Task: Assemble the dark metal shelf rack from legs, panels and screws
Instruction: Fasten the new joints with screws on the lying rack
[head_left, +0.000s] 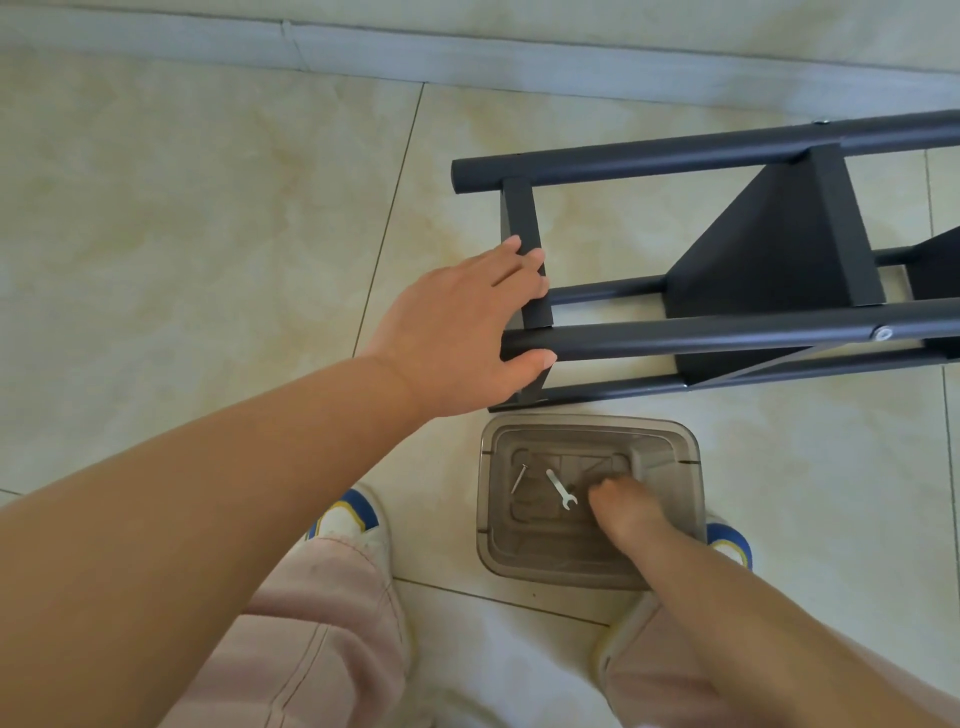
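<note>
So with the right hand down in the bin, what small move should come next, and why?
Probably pinch the loose screw: the right hand is inside the clear bin beside the small wrench, while the left hand grips the rack's end panel.

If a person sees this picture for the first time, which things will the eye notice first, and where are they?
First comes the dark metal rack, lying on its side on the tiled floor at the upper right, with the left hand gripping its end panel. Below it stands a translucent bin; the right hand reaches inside, near a small wrench and a screw.
</note>
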